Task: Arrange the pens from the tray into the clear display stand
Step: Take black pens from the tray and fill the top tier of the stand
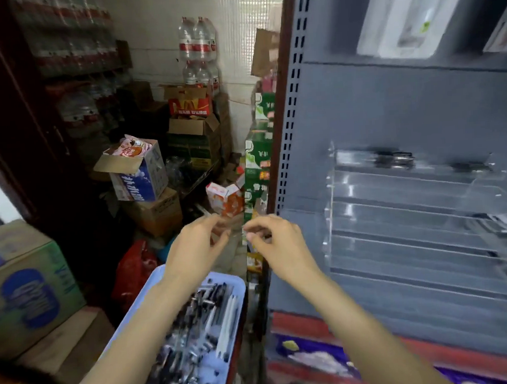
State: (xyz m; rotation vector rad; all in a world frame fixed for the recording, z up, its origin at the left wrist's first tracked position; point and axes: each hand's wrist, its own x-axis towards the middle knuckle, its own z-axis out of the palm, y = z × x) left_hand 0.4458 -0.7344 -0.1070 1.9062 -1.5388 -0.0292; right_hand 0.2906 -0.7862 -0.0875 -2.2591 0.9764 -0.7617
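- Both hands, left (195, 247) and right (278, 243), are raised above the tray (174, 279); fingers pinched, contents too blurred to tell.
- Next, judged: a pen is to be carried toward the stand (418, 212) at three o'clock.

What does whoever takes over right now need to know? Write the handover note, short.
Left hand: raised above the tray, fingers curled; too blurred to tell whether it holds anything.
Right hand: raised beside the left, fingertips pinched together; nothing clearly visible in it.
Blue tray: low and left of the shelf, with a full pile of dark and white pens in it.
Clear display stand: on the grey shelf unit to the right.
Done: a few dark pens lie in the stand's top tier, and a few show at the lower right edge.
Left: most tiers look empty; nearly all pens are in the tray.
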